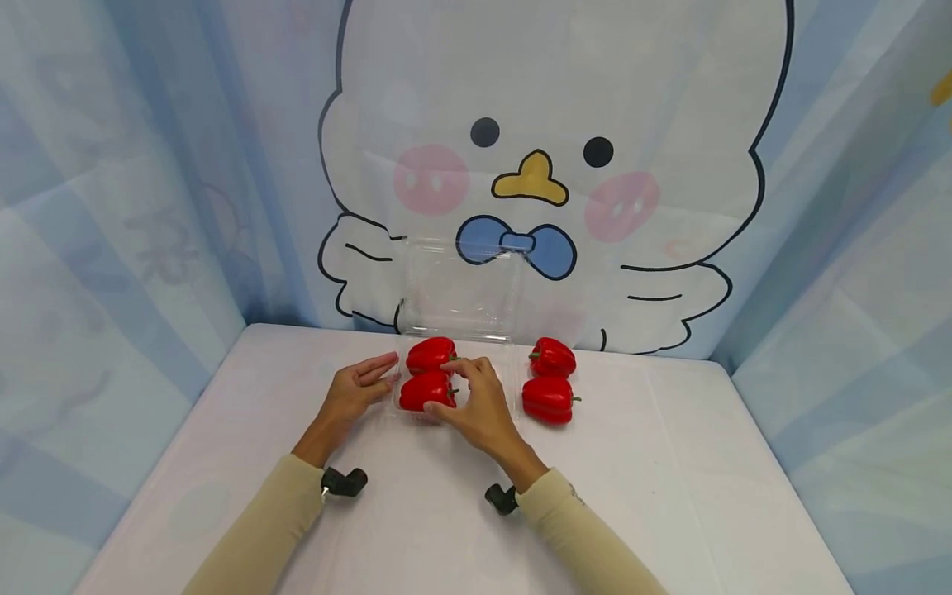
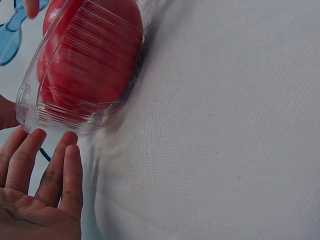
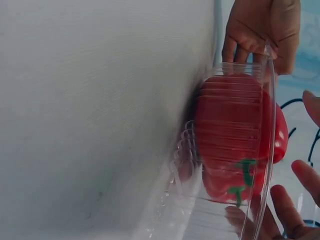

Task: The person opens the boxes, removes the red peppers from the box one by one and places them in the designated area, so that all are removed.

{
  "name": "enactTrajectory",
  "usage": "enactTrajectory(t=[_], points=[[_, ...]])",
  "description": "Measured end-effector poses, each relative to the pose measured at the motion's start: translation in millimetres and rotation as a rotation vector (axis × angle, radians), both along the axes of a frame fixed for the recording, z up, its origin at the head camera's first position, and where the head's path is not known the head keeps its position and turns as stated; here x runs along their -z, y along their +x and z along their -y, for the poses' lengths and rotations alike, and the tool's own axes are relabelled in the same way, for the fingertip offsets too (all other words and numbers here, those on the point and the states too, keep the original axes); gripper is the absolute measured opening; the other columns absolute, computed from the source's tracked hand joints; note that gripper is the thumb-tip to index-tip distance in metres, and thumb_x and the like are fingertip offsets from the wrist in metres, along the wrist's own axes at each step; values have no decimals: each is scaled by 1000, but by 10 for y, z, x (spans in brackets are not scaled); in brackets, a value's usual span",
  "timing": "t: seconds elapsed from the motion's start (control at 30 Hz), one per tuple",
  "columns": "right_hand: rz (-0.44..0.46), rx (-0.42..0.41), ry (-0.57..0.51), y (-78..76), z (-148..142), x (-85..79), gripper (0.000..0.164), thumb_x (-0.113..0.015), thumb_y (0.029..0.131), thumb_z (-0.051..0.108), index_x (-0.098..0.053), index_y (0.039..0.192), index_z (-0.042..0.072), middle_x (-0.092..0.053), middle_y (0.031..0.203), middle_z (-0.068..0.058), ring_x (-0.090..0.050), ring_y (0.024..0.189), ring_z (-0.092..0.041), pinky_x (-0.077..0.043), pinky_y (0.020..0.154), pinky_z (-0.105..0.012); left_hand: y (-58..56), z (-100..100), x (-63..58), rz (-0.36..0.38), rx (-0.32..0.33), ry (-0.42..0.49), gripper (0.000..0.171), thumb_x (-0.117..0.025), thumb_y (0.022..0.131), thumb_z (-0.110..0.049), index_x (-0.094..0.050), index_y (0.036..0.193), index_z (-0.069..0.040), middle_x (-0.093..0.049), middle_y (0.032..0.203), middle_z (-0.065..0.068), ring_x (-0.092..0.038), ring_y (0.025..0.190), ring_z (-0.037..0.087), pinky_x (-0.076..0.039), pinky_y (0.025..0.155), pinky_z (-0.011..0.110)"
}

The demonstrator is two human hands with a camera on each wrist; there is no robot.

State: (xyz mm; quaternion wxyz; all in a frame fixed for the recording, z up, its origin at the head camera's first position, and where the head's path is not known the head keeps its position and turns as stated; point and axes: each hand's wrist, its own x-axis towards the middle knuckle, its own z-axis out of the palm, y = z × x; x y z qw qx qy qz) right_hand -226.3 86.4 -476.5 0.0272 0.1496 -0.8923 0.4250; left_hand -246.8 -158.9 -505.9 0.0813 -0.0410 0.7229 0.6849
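A clear plastic clamshell box stands on the table with its lid raised at the back. Two red bell peppers fill its left half: a rear pepper and a front pepper, stems pointing right. My left hand is at the box's left side, fingers extended, fingertips right at the ridged wall. Over the box, my right hand has thumb and fingers spread beside the two peppers. In the right wrist view, a gap shows between its fingers and the peppers.
Right of the box, two more red bell peppers lie on the white tabletop, a rear one and a front one. Behind the table hangs a curtain printed with a cartoon bird, and the raised lid stands close before it.
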Motion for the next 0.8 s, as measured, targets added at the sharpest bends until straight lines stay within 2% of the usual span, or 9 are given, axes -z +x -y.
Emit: enactTrajectory(t=[0.13,0.2,0.53,0.8], points=[[33,-5,25,-66,72,-6,61,-90,85,35,-64,137,19,-59,129,-14,-58,123,-31,-59,96,-41,-1,7,-2,-3,6,6,57,-67,104,-9,-52,158,-14,-52,163,6,-56,147,28,-49,111,31],[57,-5,35,-90,101,-11,59,-91,85,34,-64,135,18,-59,127,-13,-58,120,-28,-60,95,-40,-4,6,-3,-2,7,6,57,-67,104,-9,-52,158,-14,-53,162,7,-56,147,28,-50,111,31],[168,5,-13,-144,151,-33,55,-90,87,28,-58,131,18,-56,127,-10,-60,124,-28,-63,101,-47,11,-14,-41,12,5,-1,57,-66,103,-7,-52,158,-12,-53,162,7,-56,147,28,-49,112,32],[198,-2,-35,-171,147,-15,58,-91,85,26,-55,131,19,-56,133,-11,-61,127,-30,-63,102,-48,17,-16,-37,0,10,18,57,-65,104,-5,-51,159,-11,-52,163,8,-56,147,29,-50,111,30]])
